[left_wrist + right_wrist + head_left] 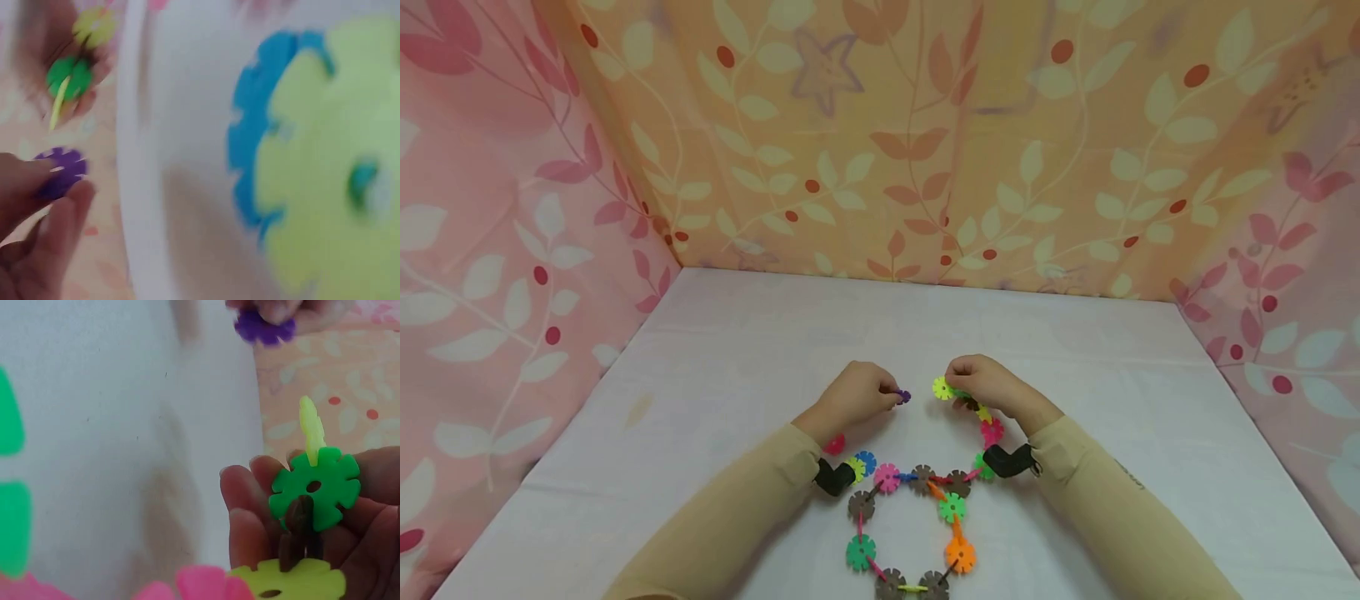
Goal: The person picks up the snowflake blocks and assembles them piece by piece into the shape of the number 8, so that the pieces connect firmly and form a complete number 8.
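Note:
My left hand (857, 395) pinches a small purple notched plastic disc (70, 170) between thumb and fingers, above the white table. Across a short gap, my right hand (988, 385) holds the upper end of a chain of slotted-together discs. In the right wrist view a green disc (294, 482) rests against its fingers, a yellow disc (310, 428) standing edge-on from its rim. Below come a brown disc (292, 550) and another yellow one (319, 580). The chain curves down past a pink disc (992, 431) to a ring of joined discs, including an orange one (960, 555).
Beside my left wrist are a blue disc (868, 461), a yellow disc (856, 471) and a reddish-pink disc (835, 445), partly hidden by the arm. The white tabletop (775, 325) meets a leaf-patterned orange cloth (880, 150) behind and pink cloth (490, 250) at the sides.

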A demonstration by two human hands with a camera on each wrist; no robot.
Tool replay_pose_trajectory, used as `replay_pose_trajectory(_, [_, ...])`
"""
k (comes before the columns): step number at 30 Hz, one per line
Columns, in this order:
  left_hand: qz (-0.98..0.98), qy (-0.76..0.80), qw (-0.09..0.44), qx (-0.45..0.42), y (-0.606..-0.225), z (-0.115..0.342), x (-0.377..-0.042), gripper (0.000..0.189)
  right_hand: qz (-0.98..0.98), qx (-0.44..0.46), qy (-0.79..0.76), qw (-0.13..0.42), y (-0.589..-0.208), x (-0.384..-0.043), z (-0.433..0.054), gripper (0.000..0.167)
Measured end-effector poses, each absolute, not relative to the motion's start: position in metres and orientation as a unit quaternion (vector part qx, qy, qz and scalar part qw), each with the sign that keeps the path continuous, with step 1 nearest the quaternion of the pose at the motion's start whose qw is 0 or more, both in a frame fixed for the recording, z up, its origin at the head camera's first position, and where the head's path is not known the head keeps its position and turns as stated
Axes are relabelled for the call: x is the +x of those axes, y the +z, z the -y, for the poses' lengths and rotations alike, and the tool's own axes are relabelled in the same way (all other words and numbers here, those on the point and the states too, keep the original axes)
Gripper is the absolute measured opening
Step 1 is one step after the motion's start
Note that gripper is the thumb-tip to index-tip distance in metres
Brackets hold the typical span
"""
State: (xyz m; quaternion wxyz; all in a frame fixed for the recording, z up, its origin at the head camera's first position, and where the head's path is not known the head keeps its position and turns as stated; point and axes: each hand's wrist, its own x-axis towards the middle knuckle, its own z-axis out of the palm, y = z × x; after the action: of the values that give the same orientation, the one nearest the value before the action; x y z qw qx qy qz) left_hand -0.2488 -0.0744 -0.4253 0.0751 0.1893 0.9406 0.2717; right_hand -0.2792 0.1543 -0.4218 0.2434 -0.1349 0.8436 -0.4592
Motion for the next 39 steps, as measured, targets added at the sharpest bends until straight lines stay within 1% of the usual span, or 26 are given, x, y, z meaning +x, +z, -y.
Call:
replay_pose_trajectory(2, [-0.942,0.268,0.036,0.197,-0.425,0.066,-0.249,0.011,-0.840,-0.133,-0.467,0.241,-0.423,-0.280,-0.153,0.019])
replay_pose_trajectory(6, [-0.942,0.251,-0.023,0.220,-0.426,0.057,-0.249,0.012,-0.834,-0.145,-0.476,0.241,-0.422,-0.281,-0.152,0.020])
replay_pose_trajectory(15, [-0.941,0.214,-0.078,0.250,-0.427,0.052,-0.247,0.012,-0.838,-0.122,-0.483,0.221,-0.419,-0.280,-0.148,0.021])
replay_pose_trajectory(20, [-0.936,0.179,-0.123,0.276,-0.426,0.050,-0.245,0.022,-0.833,-0.118,-0.492,0.224,-0.420,-0.281,-0.144,0.021])
replay_pose_trajectory(24, [-0.935,0.157,-0.138,0.286,-0.425,0.049,-0.245,0.033,-0.832,-0.113,-0.492,0.229,-0.420,-0.280,-0.141,0.021])
replay_pose_trajectory(27, [-0.934,0.148,-0.142,0.291,-0.425,0.048,-0.244,0.035,-0.833,-0.113,-0.488,0.235,-0.420,-0.279,-0.139,0.021])
replay_pose_trajectory(33, [-0.932,0.138,-0.134,0.307,-0.426,0.048,-0.246,0.031,-0.843,-0.100,-0.471,0.239,-0.421,-0.276,-0.136,0.023])
replay_pose_trajectory(39, [-0.928,0.134,-0.143,0.317,-0.429,0.047,-0.248,0.027,-0.854,-0.089,-0.463,0.218,-0.421,-0.277,-0.133,0.023])
